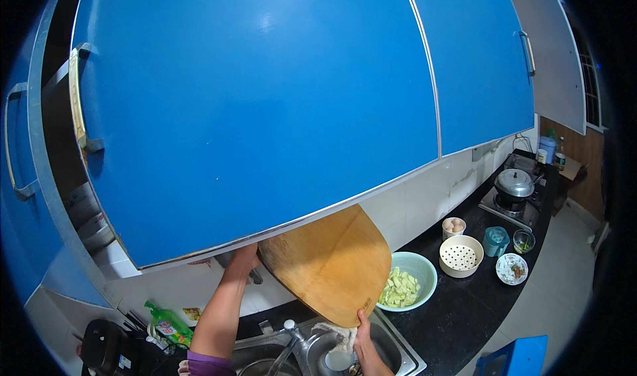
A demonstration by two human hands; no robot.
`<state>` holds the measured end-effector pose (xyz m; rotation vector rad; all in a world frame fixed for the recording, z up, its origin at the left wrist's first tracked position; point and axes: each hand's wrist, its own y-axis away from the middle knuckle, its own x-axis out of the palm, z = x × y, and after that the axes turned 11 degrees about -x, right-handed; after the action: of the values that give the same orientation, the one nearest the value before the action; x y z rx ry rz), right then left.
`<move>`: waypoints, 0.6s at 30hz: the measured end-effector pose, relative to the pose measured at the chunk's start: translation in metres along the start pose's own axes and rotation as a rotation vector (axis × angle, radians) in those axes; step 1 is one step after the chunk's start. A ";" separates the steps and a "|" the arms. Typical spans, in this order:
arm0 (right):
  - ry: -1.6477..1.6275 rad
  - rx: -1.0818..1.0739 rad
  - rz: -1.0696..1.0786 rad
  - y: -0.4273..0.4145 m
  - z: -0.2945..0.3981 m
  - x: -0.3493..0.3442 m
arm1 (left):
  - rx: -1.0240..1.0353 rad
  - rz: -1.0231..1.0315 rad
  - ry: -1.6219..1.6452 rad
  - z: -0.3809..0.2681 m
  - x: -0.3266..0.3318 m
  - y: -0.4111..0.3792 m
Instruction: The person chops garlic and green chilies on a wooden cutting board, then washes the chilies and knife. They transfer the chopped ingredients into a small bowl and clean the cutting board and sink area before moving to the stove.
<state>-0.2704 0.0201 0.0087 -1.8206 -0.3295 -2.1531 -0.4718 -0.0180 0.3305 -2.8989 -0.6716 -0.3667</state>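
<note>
A large wooden cutting board [331, 264] is held tilted above the sink [393, 343], its upper part hidden behind the blue wall cabinet [259, 107]. My left hand [248, 257] is at the board's left edge, just under the cabinet's bottom; its fingers are mostly hidden. With the thumb on its face, my right hand [364, 330] grips the board's lower corner near some dark markings. A whitish cloth [341, 337] hangs beside my right hand, below the board. Under the cloth, a pale round dish [339, 360] shows in the right basin.
Right of the board stands a mint-green colander [428, 276] of cut pale-green vegetable. Farther along are a perforated cream bowl [460, 270], a cup of eggs [454, 228] and a lidded pan [515, 183] on the stove. The faucet [290, 325] and a green bottle [169, 324] stand left.
</note>
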 end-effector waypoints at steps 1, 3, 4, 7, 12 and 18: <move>-0.021 0.010 -0.002 0.001 -0.002 0.004 | -0.023 -0.030 0.043 0.001 -0.003 -0.007; -0.039 0.025 0.014 -0.001 -0.002 0.004 | -0.058 -0.031 0.059 0.002 -0.005 -0.017; -0.027 0.016 0.010 -0.005 -0.003 -0.004 | -0.038 -0.015 0.064 0.004 -0.004 -0.022; 0.027 -0.013 -0.007 0.004 -0.009 0.010 | -0.041 -0.053 0.124 0.023 -0.041 -0.054; 0.038 -0.065 -0.021 0.007 0.006 0.019 | -0.032 -0.052 0.194 0.029 -0.026 -0.062; 0.189 -0.086 -0.131 0.018 0.016 0.013 | 0.086 0.102 -0.121 0.040 -0.036 -0.035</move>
<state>-0.2507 0.0083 0.0237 -1.6636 -0.3244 -2.4425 -0.5110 0.0064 0.2849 -2.8764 -0.5391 -0.1474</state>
